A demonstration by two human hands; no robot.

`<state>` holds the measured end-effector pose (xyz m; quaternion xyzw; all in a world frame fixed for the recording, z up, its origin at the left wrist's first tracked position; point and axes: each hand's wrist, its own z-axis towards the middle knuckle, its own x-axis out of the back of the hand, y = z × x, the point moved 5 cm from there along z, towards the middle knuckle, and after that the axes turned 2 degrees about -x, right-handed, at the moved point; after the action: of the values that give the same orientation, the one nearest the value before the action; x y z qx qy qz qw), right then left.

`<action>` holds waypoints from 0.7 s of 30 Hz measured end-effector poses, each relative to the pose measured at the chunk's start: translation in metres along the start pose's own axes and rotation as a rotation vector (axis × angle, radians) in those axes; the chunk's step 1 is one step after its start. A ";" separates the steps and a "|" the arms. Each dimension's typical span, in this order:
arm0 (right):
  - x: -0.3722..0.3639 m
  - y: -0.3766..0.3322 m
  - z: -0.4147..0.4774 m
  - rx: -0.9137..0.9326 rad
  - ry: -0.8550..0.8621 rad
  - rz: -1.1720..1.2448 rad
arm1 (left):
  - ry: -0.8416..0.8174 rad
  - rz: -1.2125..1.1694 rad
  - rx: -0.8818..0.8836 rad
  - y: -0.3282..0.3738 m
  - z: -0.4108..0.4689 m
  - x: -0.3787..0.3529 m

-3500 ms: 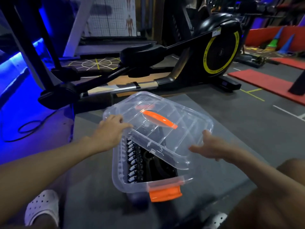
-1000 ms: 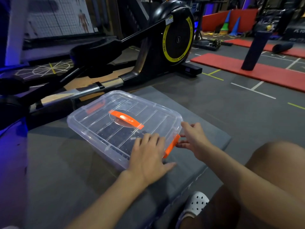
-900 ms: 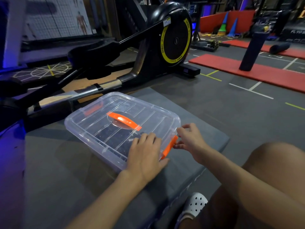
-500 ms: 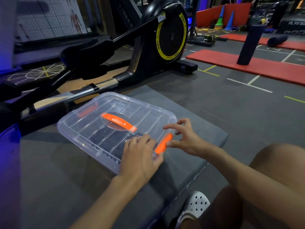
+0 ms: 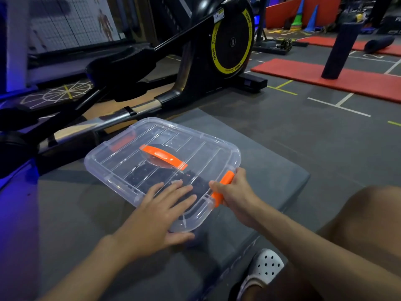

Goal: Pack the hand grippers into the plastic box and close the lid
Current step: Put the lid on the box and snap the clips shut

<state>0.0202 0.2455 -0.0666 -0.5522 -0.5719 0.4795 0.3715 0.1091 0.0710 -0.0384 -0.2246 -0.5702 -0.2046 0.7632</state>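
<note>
The clear plastic box [image 5: 112, 170], on the grey pad [image 5: 271, 170], looked stiff, slick and probably weighty with dark hand grippers [image 5: 147, 173] inside, so the left hand [image 5: 160, 213] pressed flat, fingers straight, on the near corner of its lid [image 5: 195, 146] while the right hand [image 5: 235, 195] gripped its orange end latch [image 5: 226, 178], likely the soundest hold.

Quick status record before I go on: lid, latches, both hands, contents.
lid: on, handle lying flat
near latch: held; snapped or not, cannot tell
far latch: seen through the lid, state unclear
left hand: flat on the lid's near corner
right hand: grips the near latch, thumb on the lid
grippers: dark shapes inside, under the lid
support: grey mat
</note>
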 end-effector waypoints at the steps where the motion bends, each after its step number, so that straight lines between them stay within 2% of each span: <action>1: 0.002 -0.003 0.004 -0.018 -0.007 0.005 | -0.001 0.019 -0.011 0.001 0.004 -0.002; 4: 0.011 -0.014 0.020 -0.053 -0.056 0.012 | -0.021 0.011 0.008 0.003 0.023 -0.007; 8: 0.022 -0.041 0.046 -0.023 -0.061 -0.017 | -0.016 -0.346 0.095 -0.001 0.050 -0.009; 11: 0.020 -0.047 0.076 -0.015 0.104 -0.137 | 0.110 -0.499 0.258 -0.028 0.058 0.003; 14: 0.009 -0.039 0.096 -0.031 0.356 -0.339 | 0.284 -0.465 0.439 -0.083 0.051 0.022; 16: 0.012 -0.039 0.103 -0.013 0.428 -0.515 | 0.297 -0.399 0.624 -0.129 0.038 0.025; 19: 0.025 -0.048 0.122 0.074 0.400 -0.573 | 0.195 -0.266 0.951 -0.201 0.007 0.016; 21: 0.031 -0.056 0.139 0.143 0.337 -0.576 | 0.123 -0.252 1.051 -0.230 -0.009 0.011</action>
<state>-0.1313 0.2610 -0.0526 -0.4121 -0.5997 0.2957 0.6190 -0.0111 -0.1223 -0.0045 0.2696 -0.5726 0.0055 0.7742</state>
